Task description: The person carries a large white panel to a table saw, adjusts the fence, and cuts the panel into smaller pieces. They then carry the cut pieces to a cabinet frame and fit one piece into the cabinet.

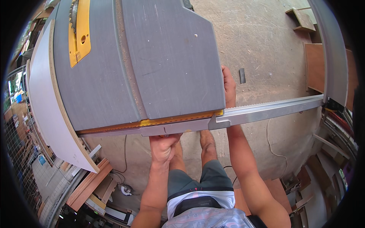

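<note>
A table saw with a grey top [171, 57] fills the upper middle, and its yellow insert plate [84, 38] surrounds part of a toothed blade [71, 17]. Along its front edge runs a metal fence rail [262, 112] with a toothed edge, reaching out to the right. My left hand [163, 147] is closed up against the underside of this rail; what its fingers hold is hidden. My right forearm passes beneath the rail, and my right hand [229, 86] curls against the saw top's right edge, with its fingertips partly hidden.
A long grey fence [336, 53] stands at the rail's right end. A pale-faced plywood panel [47, 95] borders the saw's left side. Brown boards [89, 184] lie lower left, near a corded tool [126, 189]. A cable [276, 154] crosses the concrete floor at right.
</note>
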The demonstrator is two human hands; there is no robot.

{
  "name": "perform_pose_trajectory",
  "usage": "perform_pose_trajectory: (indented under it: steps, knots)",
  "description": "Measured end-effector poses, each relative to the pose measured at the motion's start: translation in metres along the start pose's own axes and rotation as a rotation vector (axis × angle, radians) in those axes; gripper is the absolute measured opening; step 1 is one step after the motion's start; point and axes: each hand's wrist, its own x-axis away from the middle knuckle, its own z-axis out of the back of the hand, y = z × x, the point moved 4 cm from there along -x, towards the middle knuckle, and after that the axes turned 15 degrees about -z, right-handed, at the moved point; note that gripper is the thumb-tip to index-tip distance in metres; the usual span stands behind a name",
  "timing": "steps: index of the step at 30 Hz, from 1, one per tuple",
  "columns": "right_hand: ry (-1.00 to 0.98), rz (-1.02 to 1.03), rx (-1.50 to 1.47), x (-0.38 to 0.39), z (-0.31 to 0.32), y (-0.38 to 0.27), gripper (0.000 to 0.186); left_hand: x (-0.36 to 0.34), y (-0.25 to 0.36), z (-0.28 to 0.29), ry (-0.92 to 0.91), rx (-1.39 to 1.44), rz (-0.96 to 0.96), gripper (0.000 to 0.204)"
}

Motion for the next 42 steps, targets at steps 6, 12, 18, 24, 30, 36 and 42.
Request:
perform_pose_trajectory:
  steps: [6,12,18,24,30,36,42]
  knots:
    - [0.007,0.026,0.01,0.0003,-0.0004,-0.0002,0.035,-0.0005,-0.0006,0.0023,-0.03,0.006,0.008,0.048]
    - [0.01,0.024,0.011,0.0013,-0.0003,-0.0005,0.035,-0.0004,-0.0008,0.0019,-0.03,0.032,0.011,0.047]
    - [0.012,0.027,0.018,0.001,-0.0001,-0.0002,0.035,-0.0011,0.0,0.0015,-0.048,0.043,0.017,0.047]
    - [0.009,0.021,0.001,0.0018,-0.0011,-0.0017,0.034,-0.0006,0.0007,-0.0001,-0.034,0.058,0.024,0.047]
    - [0.014,0.019,0.009,0.0026,-0.0009,-0.0031,0.035,0.0003,0.0014,-0.0013,-0.004,0.042,0.047,0.046]
    - [0.021,0.011,0.011,0.0017,-0.0004,-0.0007,0.035,-0.0008,0.0003,-0.0005,-0.026,0.084,0.036,0.044]
    - [0.032,0.02,0.011,0.002,-0.0008,-0.0014,0.035,-0.0002,0.0008,-0.0015,-0.012,0.071,0.049,0.045]
